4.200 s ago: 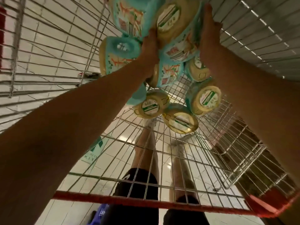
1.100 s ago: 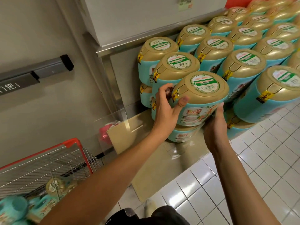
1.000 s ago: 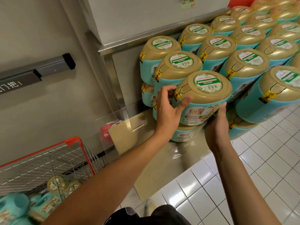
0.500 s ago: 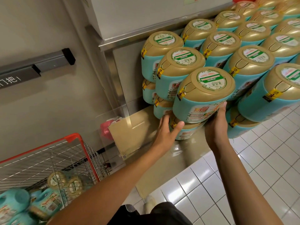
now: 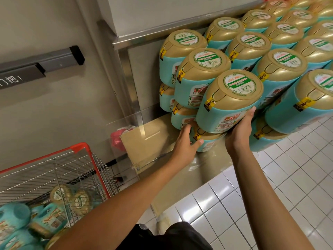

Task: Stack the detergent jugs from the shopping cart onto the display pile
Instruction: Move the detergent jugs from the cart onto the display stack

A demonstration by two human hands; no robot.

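Observation:
A teal detergent jug with a gold top [image 5: 232, 101] sits at the front left corner of the display pile [image 5: 281, 56], on the upper layer. My right hand [image 5: 239, 129] presses flat against its front side, fingers straight. My left hand [image 5: 186, 141] lies lower, fingers spread against the lower-layer jug [image 5: 209, 141] under it. Several more teal jugs [image 5: 45, 219] lie in the red-rimmed shopping cart [image 5: 79, 148] at the bottom left.
The pile stands on a low beige platform [image 5: 153, 141] against a steel-edged counter [image 5: 155, 31]. A pink object [image 5: 117, 138] sits behind the platform's corner. White floor tiles [image 5: 288, 186] spread to the right. A grey wall with a handle bar [image 5: 59, 58] is on the left.
I lifted a jug out of the cart and set it on the pile's front corner. My left hand then slid down from its side to the jug below; my right hand stayed.

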